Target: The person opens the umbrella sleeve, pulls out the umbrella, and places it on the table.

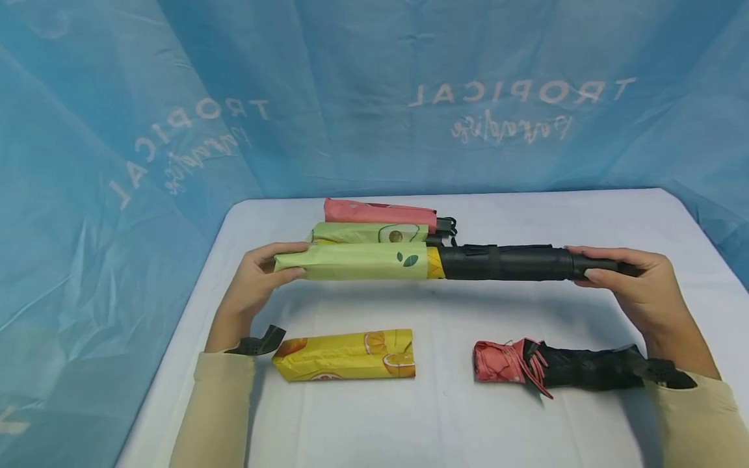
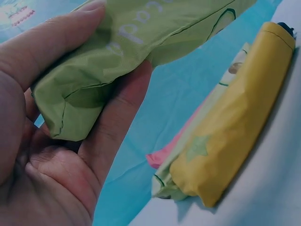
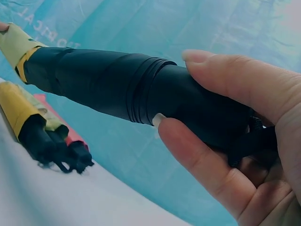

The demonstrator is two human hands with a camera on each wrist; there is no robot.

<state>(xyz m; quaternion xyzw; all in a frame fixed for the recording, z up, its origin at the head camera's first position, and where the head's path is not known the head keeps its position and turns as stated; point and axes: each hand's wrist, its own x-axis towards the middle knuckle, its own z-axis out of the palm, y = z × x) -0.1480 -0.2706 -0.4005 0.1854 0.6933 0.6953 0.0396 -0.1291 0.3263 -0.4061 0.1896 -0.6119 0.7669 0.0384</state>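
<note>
Both hands hold up a folded black umbrella (image 1: 509, 263) lengthwise above the table, partly inside a light green avocado-print umbrella cover (image 1: 351, 261). My left hand (image 1: 251, 279) grips the closed end of the cover between thumb and fingers. At the other end, my right hand (image 1: 640, 276) grips the umbrella's black handle end, with a black strap (image 3: 256, 143) near its palm. A yellow band (image 1: 435, 262) shows at the cover's mouth, where the black cloth comes out. In the left wrist view, the cover's end (image 2: 77, 110) sits loosely creased between the fingers.
On the white table (image 1: 450, 416) behind lie umbrellas in pink (image 1: 380, 213), green (image 1: 374, 232) and yellow (image 2: 240, 113) covers, side by side. Nearer lie a yellow orange-print cover (image 1: 345, 355) and a black folded umbrella with pink cloth (image 1: 585, 368). Blue curtain (image 1: 374, 130) surrounds the table.
</note>
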